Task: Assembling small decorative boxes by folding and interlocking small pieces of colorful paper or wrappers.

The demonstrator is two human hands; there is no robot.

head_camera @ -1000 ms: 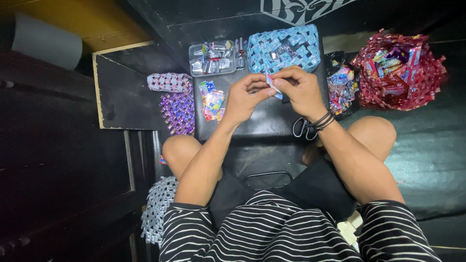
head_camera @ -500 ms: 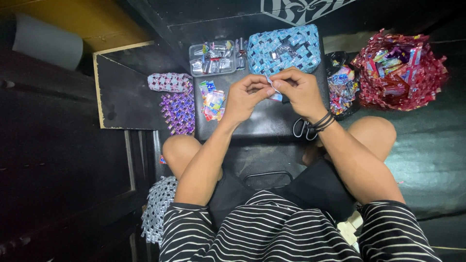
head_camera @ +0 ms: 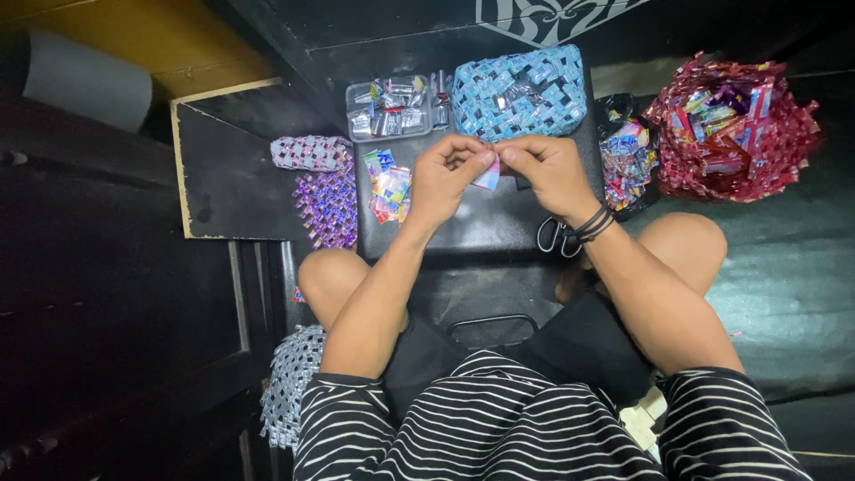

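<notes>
A small folded wrapper strip, pale pink and blue, sits pinched between the fingertips of both hands above the far half of the black board that lies across the person's knees. The left hand closes thumb and forefinger on the strip's left end; the right hand closes on its right end, fingers curled tight around it, so both grips are narrow and hold the strip. Compared with half a second ago the hands have drawn closer together and the strip shows less, now mostly hidden between the fingertips; a second ago it stood out more plainly above the right fingers.

Dark bands circle the right wrist, and scissors lie on the board just under that wrist, near its right edge. Left of the left hand, by the board's left edge, lies a loose pile of bright wrapper pieces. Just beyond the board's far edge stand a clear plastic box of folded pieces and a blue woven basket. Off the right edge are a dark bag of wrappers and a red woven basket. Off the left edge lie a purple woven panel and a pink woven piece. None of these has shifted.
</notes>
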